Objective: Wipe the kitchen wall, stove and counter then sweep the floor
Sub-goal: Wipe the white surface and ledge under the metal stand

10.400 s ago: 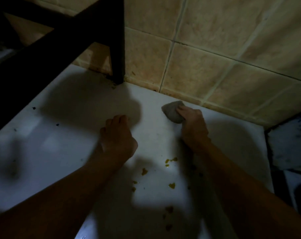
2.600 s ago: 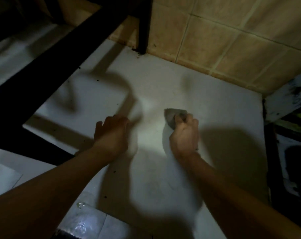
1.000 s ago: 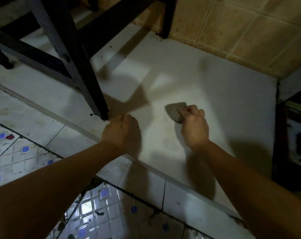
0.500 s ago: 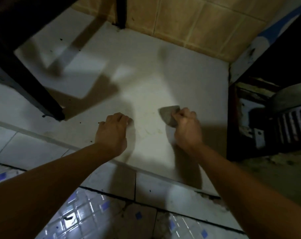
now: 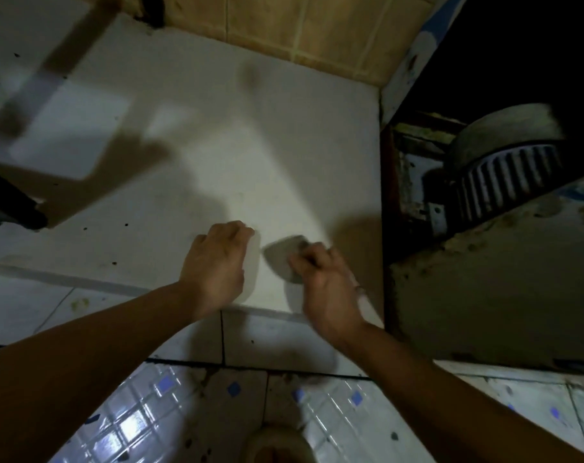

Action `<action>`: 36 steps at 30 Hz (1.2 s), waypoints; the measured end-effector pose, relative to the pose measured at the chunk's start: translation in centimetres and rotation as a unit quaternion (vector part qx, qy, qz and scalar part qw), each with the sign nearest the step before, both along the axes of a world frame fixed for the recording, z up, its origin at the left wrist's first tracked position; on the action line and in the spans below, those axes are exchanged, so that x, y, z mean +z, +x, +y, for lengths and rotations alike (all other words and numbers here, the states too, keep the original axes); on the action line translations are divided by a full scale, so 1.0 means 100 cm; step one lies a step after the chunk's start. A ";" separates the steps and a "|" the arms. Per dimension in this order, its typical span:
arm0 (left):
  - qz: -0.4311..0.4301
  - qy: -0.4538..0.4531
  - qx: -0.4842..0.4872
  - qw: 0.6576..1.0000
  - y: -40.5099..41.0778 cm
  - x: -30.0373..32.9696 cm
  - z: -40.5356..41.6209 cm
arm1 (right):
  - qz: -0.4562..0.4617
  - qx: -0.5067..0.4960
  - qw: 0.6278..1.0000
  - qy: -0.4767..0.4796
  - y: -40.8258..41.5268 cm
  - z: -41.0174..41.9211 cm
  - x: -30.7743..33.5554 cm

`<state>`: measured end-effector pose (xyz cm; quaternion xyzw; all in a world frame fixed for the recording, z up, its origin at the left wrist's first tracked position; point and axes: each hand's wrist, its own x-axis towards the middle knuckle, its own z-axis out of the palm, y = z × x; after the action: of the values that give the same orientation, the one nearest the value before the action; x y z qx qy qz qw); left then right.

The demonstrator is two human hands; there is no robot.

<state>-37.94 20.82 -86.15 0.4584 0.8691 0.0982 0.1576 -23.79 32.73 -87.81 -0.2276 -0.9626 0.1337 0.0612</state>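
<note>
Two hands work low in the middle of my head view. My right hand [image 5: 327,289] has its fingers curled round a grey cloth [image 5: 282,259], pressed on the white counter [image 5: 217,155] near its front edge. My left hand [image 5: 217,262] rests beside it, fingers bent together. Tan wall tiles [image 5: 300,25] run along the top; blue-dotted floor tiles [image 5: 150,412] at the bottom.

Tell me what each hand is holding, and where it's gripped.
The right hand grips a grey cloth by its near edge. The left hand holds nothing.
</note>
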 end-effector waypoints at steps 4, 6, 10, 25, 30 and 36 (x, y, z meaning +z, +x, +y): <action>-0.020 0.008 -0.009 1.000 0.011 -0.003 -0.009 | -0.043 0.041 0.998 0.006 0.014 0.004 0.002; -0.023 0.006 -0.011 1.000 0.014 -0.006 -0.013 | -0.031 -0.059 0.998 0.009 0.025 0.025 0.001; -0.022 0.013 -0.041 0.999 0.018 -0.010 -0.019 | -0.075 -0.126 0.989 0.023 0.033 0.019 -0.001; 0.023 0.002 0.015 1.000 -0.015 -0.019 -0.070 | -0.001 -0.101 0.994 -0.039 -0.008 -0.033 -0.001; 0.036 0.008 0.072 0.997 -0.021 -0.012 -0.088 | -0.005 0.073 0.997 -0.027 -0.043 -0.054 -0.005; 0.028 -0.024 0.127 0.991 -0.039 -0.013 -0.117 | 0.082 -0.128 0.987 0.044 -0.052 -0.022 -0.018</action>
<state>-41.79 9.17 -87.44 0.3427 0.9266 0.0837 0.1307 -28.99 30.48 -89.59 -0.3347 -0.9221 0.1002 0.1662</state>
